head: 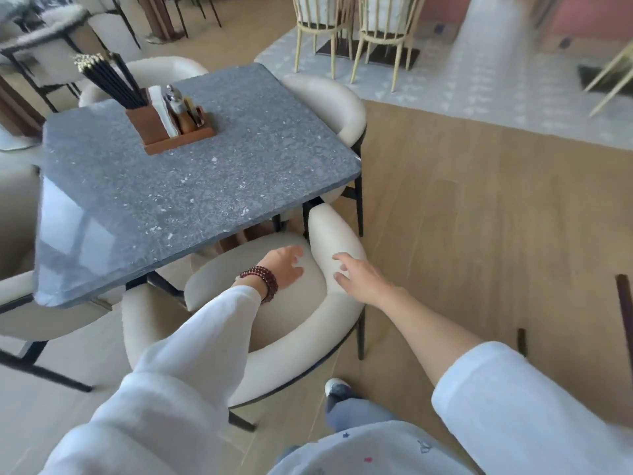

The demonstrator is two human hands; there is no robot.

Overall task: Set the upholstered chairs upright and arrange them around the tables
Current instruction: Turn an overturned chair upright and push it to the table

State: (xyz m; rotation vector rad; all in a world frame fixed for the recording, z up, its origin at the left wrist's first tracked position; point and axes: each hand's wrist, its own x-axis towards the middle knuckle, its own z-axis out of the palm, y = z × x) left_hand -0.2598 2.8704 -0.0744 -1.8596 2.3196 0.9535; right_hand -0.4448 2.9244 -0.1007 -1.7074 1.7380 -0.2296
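The nearest upholstered chair (pixel 294 341) is standing upright, tucked at the near edge of the grey speckled counter (pixel 205 173), showing a cream curved backrest, a round seat and black legs. The left grip (pixel 284 269) is spreading relaxed fingers over the seat. The right grip (pixel 359 279) is laying straight fingers on the backrest's right end. A second chair (pixel 329 104), a third chair (pixel 164 68) and a fourth chair (pixel 30 303) are ringing the counter, and one brown caddy (pixel 178 140) is sitting on it.

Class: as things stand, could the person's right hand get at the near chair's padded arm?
Probably yes: the open right hand is right beside the padded arm, with nothing between them.
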